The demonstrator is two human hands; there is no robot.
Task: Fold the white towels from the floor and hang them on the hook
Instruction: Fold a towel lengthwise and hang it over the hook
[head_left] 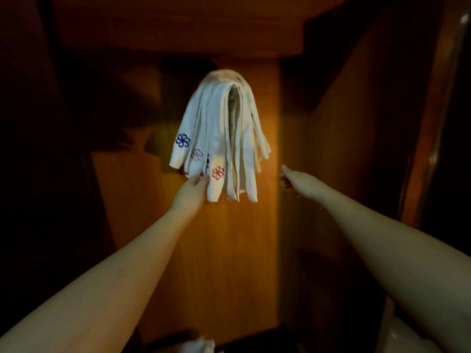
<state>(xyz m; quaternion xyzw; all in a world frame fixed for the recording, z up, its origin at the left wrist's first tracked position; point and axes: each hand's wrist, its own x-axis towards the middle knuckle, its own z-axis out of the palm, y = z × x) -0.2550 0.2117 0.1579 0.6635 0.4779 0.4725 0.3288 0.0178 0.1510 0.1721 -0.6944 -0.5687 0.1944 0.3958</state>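
Observation:
Several folded white towels with small blue and red embroidered flowers hang in a bunch against a wooden panel; the hook under them is hidden. My left hand reaches up to the lower left ends of the bunch, and its fingers pinch the edge of one towel beside the red flower. My right hand is held out to the right of the towels, apart from them, thumb up and fingers loosely curled with nothing in it. A bit of white cloth shows at the bottom edge, low down.
The lit wooden panel runs down the middle. Dark wooden walls close in on the left and right, and a wooden frame stands at the right. A pale rounded object sits at the bottom right.

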